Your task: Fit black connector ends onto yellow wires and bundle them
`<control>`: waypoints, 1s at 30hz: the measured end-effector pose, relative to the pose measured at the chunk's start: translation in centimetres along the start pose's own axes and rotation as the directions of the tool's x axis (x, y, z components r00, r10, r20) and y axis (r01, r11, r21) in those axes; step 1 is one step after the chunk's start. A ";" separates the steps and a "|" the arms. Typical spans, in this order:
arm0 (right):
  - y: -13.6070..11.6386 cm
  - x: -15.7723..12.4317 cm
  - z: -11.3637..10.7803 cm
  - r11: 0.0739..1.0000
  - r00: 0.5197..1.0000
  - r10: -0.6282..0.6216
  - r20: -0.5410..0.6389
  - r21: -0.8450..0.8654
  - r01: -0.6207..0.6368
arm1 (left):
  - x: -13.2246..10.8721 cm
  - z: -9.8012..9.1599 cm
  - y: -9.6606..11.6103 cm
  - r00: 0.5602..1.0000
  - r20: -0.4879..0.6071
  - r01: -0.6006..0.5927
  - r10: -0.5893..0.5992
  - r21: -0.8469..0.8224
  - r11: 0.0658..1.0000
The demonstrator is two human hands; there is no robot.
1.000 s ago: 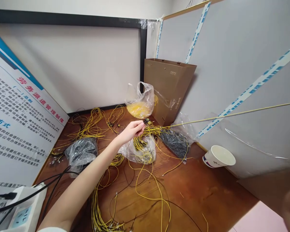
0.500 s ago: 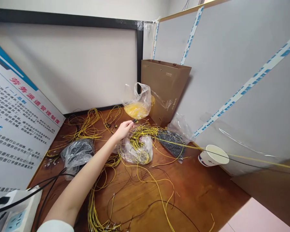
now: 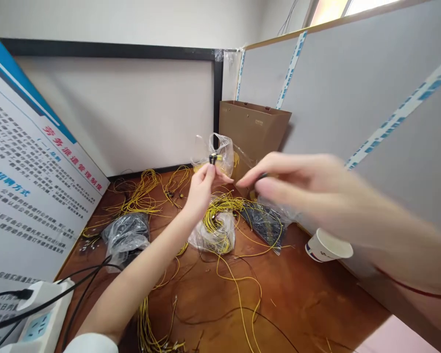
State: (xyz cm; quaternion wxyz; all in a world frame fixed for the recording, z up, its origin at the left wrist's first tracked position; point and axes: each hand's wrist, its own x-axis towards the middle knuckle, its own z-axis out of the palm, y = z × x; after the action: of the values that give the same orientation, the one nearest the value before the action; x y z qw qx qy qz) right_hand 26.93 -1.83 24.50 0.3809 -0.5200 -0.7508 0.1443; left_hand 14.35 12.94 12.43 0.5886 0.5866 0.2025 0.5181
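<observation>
My left hand (image 3: 201,191) is raised above the middle of the table, its thumb and fingers closed on a small black-and-yellow connector (image 3: 214,159). The connector's tip points up, in front of a clear plastic bag (image 3: 223,146). From the right reaches my right hand (image 3: 297,184), smeared by motion, with thumb and forefinger nearly together. A small dark piece (image 3: 262,175) shows between them, too blurred to name. Below my hands, a coil of yellow wires (image 3: 215,215) rests on another clear plastic bag (image 3: 226,233). Loose yellow wire (image 3: 238,284) trails towards me.
Yellow wire bundles (image 3: 143,191) lie at back left, near a bag of dark parts (image 3: 127,233). Another dark-filled bag (image 3: 264,223) and a paper cup (image 3: 329,245) stand right. A brown box (image 3: 252,127) leans at the back; a power strip (image 3: 46,314) sits front left.
My left hand has lifted from beside the wire coil, bringing the connector up. My right hand has come into view from the right. The wire stretched across the right side no longer shows. The view has tilted up.
</observation>
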 end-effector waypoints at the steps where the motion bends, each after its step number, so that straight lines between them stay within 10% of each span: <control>1: 0.2 0.6 0.8 0.999 0.999 -0.015 0.046 0.035 0.014 | -0.8 0.9 0.9 1.000 0.014 -0.003 0.004 -0.100 0.995; 5: 1.7 2.5 2.9 0.987 0.998 -0.049 -0.035 0.150 0.053 | -3.1 2.3 2.9 0.987 0.108 0.149 -0.123 -0.283 0.948; 10: 2.5 3.1 2.7 0.991 0.990 -0.075 -0.120 -0.119 0.060 | -3.8 1.4 3.3 0.947 0.277 0.244 -0.160 -0.300 0.922; 21: 4.6 4.2 3.6 0.973 0.981 -0.142 -0.132 -0.202 0.114 | -3.9 0.0 2.4 0.946 0.267 0.223 -0.183 -0.127 0.966; 27: 11.7 2.2 6.3 0.808 0.921 0.381 -0.080 -0.456 -0.374 | -3.2 -1.5 0.7 0.976 0.131 0.193 -0.175 -0.146 0.970; 30: 15.7 0.7 8.7 0.736 0.847 0.524 0.091 -0.549 -0.396 | -2.9 -1.9 0.1 0.980 0.069 0.194 -0.185 -0.143 0.971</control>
State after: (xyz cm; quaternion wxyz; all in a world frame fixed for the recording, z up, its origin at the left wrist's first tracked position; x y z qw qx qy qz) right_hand 31.06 6.88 9.39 0.0876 -0.7507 -0.6482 0.0923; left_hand 11.64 11.36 11.06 0.6831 0.5330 0.2018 0.4567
